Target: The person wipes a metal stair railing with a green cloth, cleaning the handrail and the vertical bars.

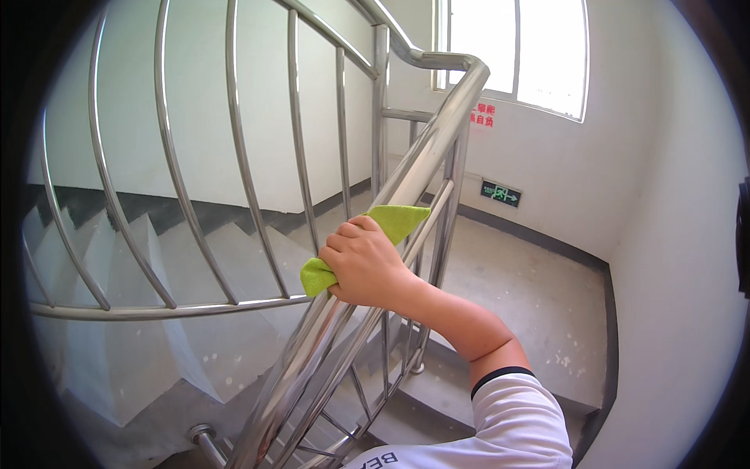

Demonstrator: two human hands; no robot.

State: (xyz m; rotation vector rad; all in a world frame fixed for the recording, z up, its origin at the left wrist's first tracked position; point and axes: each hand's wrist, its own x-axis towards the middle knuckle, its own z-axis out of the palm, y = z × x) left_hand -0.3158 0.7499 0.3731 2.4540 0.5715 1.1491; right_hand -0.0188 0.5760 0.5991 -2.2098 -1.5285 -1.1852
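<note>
My right hand (364, 261) is wrapped over the thick metal handrail (436, 138) of a stair railing, pressing a lime-green cloth (401, 221) around it. One corner of the cloth sticks out beyond my knuckles, and another end hangs out near my thumb. The handrail is shiny, like polished stainless steel, and runs from the lower left up to a bend at the landing. Below it runs a thinner parallel rail (430, 225) with upright bars. My left hand is out of view.
Concrete steps (422, 404) lie beneath the railing, leading to a landing (527, 293). More steps show behind the balusters (237, 146) at left. A white wall carries a green exit sign (501, 193) and red writing (482, 115) under a bright window (551, 53).
</note>
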